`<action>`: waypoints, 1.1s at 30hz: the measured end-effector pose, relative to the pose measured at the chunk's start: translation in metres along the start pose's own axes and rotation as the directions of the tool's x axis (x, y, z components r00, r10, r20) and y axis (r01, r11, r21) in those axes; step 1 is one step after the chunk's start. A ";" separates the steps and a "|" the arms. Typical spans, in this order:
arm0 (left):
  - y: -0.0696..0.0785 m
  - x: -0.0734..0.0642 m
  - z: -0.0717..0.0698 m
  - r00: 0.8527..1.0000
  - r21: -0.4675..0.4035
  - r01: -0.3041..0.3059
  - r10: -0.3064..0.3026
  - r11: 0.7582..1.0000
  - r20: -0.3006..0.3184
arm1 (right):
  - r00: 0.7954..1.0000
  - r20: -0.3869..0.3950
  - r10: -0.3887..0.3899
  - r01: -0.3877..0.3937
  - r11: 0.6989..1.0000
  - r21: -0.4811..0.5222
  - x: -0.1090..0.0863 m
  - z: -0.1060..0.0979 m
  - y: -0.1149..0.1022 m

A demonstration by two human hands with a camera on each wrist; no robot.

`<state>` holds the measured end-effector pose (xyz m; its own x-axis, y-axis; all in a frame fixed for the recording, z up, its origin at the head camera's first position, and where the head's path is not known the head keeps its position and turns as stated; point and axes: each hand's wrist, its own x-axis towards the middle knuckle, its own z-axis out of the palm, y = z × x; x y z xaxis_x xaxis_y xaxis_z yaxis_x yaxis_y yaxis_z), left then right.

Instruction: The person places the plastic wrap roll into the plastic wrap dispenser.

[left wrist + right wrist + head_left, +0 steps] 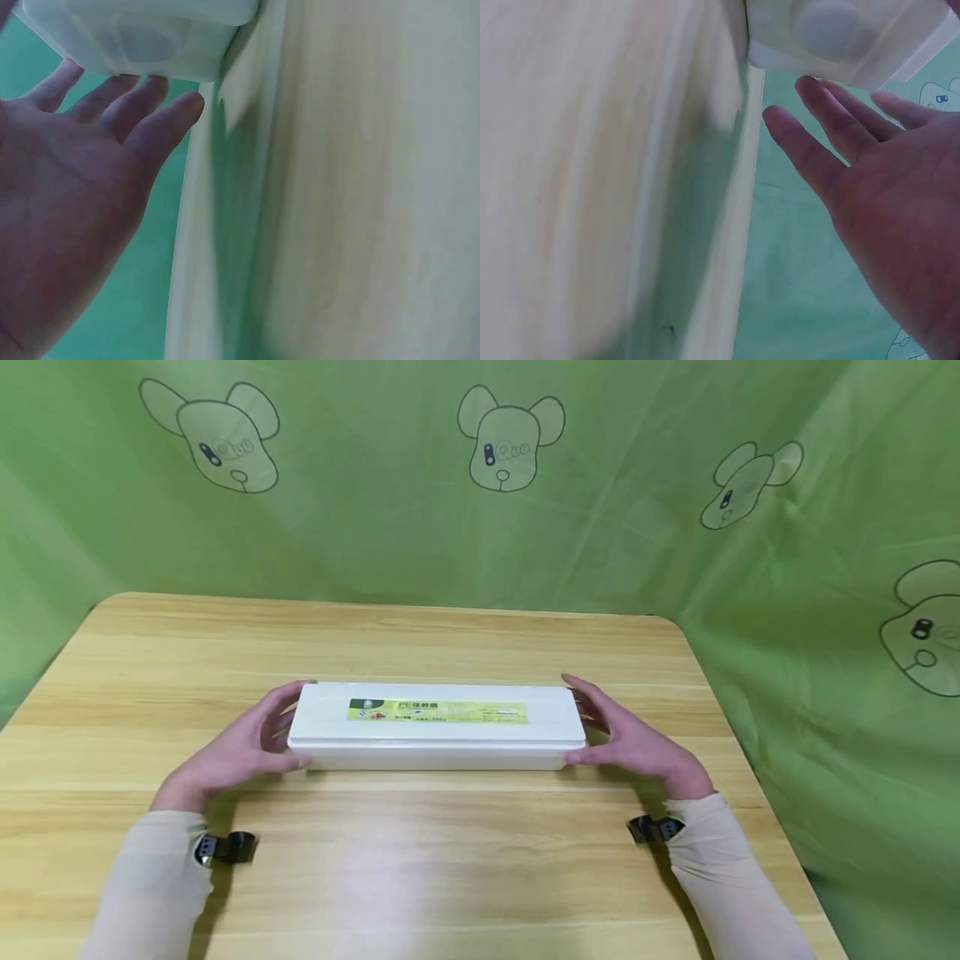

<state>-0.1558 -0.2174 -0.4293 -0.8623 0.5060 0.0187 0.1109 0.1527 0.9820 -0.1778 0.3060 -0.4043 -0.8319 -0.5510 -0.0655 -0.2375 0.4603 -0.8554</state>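
Note:
A long white cling film box [435, 756] with a yellow-green label on its lid lies crosswise on the wooden table. My left hand [243, 747] holds its left end, thumb at the front corner and fingers round toward the back. At the opposite end my right hand [630, 735] mirrors this, its thumb on the front right corner and its index finger by the back one. In the left wrist view, the fingertips [157, 84] meet the lower edge of the box's end. The right wrist view has the fingertips [806, 84] right at the box's other end.
The wooden table [420, 868] has rounded far corners. A green curtain [390, 543] printed with cartoon animal heads hangs behind it and along the sides. Dark wrist straps [225, 847] with small devices sit over the light sleeves [150, 885].

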 end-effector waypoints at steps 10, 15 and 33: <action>0.005 0.000 0.000 0.997 0.058 0.067 -0.065 0.996 -0.033 | 1.000 0.016 -0.016 0.015 0.999 0.045 0.003 -0.002 -0.001; 0.001 0.001 0.001 0.998 0.039 0.062 -0.061 0.997 -0.024 | 1.000 0.015 -0.015 0.014 0.999 0.050 0.003 -0.001 0.002; 0.004 0.001 -0.001 0.995 0.031 0.095 -0.095 0.995 -0.024 | 0.999 0.028 0.020 -0.022 0.998 0.051 0.004 -0.002 -0.001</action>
<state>-0.1571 -0.2168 -0.4256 -0.8803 0.4692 -0.0699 0.0435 0.2265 0.9730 -0.1818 0.3051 -0.4029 -0.8222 -0.5609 -0.0972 -0.1937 0.4362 -0.8788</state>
